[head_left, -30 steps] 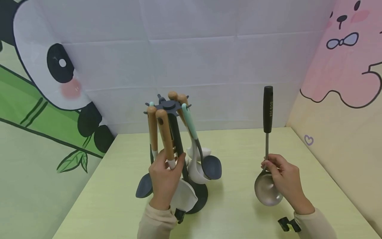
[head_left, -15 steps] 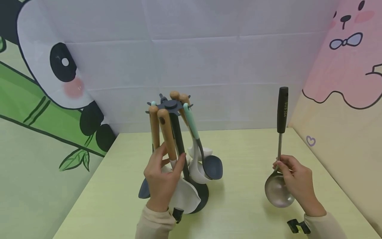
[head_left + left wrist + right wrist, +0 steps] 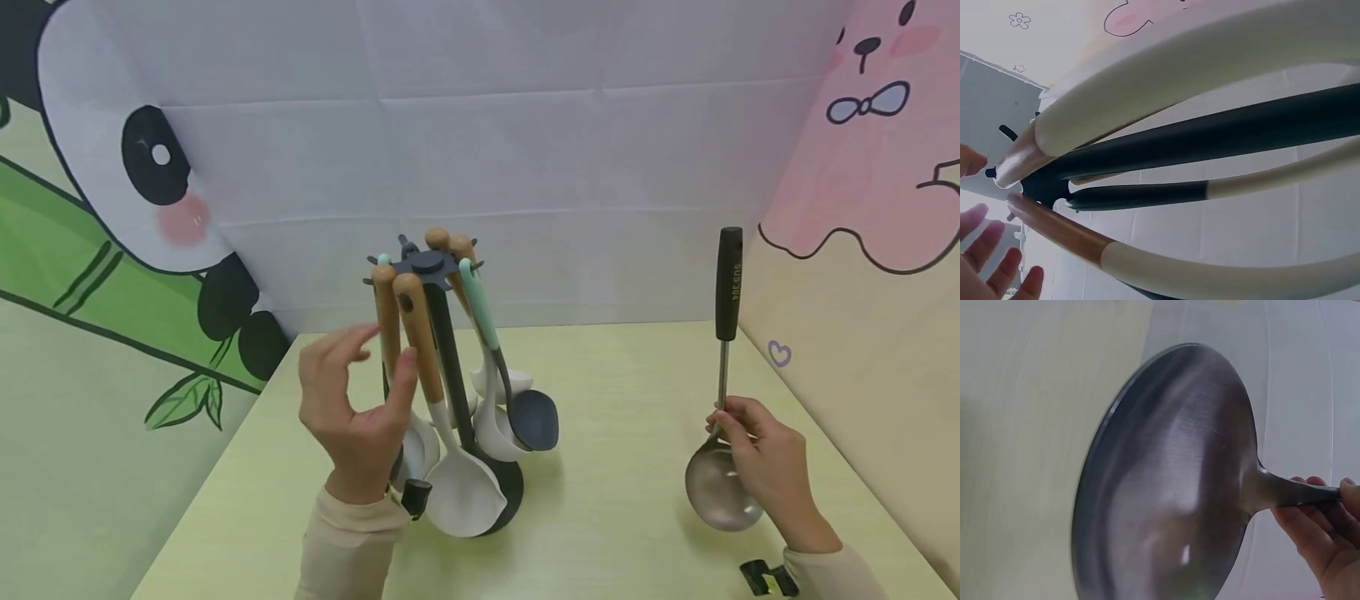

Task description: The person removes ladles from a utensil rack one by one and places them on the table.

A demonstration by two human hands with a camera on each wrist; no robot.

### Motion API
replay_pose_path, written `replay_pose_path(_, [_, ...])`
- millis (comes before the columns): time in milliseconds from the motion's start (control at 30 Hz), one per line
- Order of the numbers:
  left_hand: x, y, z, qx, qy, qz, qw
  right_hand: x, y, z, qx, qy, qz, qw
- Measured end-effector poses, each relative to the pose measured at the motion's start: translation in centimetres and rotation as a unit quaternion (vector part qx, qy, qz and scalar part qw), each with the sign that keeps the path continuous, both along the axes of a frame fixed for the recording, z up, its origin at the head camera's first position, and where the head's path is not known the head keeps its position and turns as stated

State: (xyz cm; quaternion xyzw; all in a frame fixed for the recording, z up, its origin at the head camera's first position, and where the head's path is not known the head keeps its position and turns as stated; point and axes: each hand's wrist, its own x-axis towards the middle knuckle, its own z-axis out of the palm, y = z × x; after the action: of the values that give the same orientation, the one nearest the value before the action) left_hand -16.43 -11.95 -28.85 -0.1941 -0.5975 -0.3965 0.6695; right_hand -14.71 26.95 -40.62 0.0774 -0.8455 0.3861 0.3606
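My right hand [image 3: 776,471] pinches a steel ladle [image 3: 722,487] low on its shaft, just above the bowl. The ladle stands upright, bowl down and black handle up, above the table's right side. Left of centre is a dark utensil rack [image 3: 429,263] hung with kitchen tools. A white ladle with a wooden handle [image 3: 463,500] hangs at its front. My left hand [image 3: 358,429] is beside that handle, fingers parted and holding nothing. In the left wrist view, spread fingers [image 3: 1004,272] show a gap from the handles. The right wrist view shows the steel bowl [image 3: 1166,481] close up.
Other tools hang on the rack, including a dark spoon with a mint handle [image 3: 534,421] and white ladles behind. The rack stands on a pale yellow table [image 3: 600,467]. A white cloth wall [image 3: 487,167] closes the back, with printed panels at both sides.
My left hand has let go of the white ladle and drawn back to the left. My right hand has carried the steel ladle to the right and slightly nearer.
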Motion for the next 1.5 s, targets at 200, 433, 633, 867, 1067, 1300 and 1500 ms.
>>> replay_pose_path(200, [-0.3,-0.7,2.9,-0.041,-0.075,-0.039,0.9956,0.2,0.7,0.0,-0.001,-0.015,-0.008,1.0])
replay_pose_path(433, [-1.1,-0.8,4.1,-0.077,-0.122,-0.071,0.987,0.3,1.7,-0.3,-0.002,-0.024,-0.012,1.0])
replay_pose_path(633, [-1.6,-0.5,4.2,-0.081,-0.126,-0.089,0.9847,0.4,2.8,-0.8,0.009,-0.03,-0.025,0.999])
replay_pose_path(867, [-1.9,-0.1,4.5,-0.087,-0.117,-0.092,0.985,0.5,4.1,-1.1,0.014,-0.037,-0.037,0.999])
replay_pose_path(1067, [-1.8,0.1,4.5,-0.085,-0.136,-0.091,0.9829,0.7,5.0,-1.4,0.025,-0.058,-0.054,0.997])
replay_pose_path(1300, [-1.8,0.2,4.5,-0.083,-0.14,-0.09,0.9825,0.7,6.4,-2.0,0.052,-0.087,-0.079,0.992])
replay_pose_path(1500, [-1.7,0.1,4.5,-0.083,-0.145,-0.087,0.9821,0.9,7.2,-2.1,0.067,-0.103,-0.089,0.988])
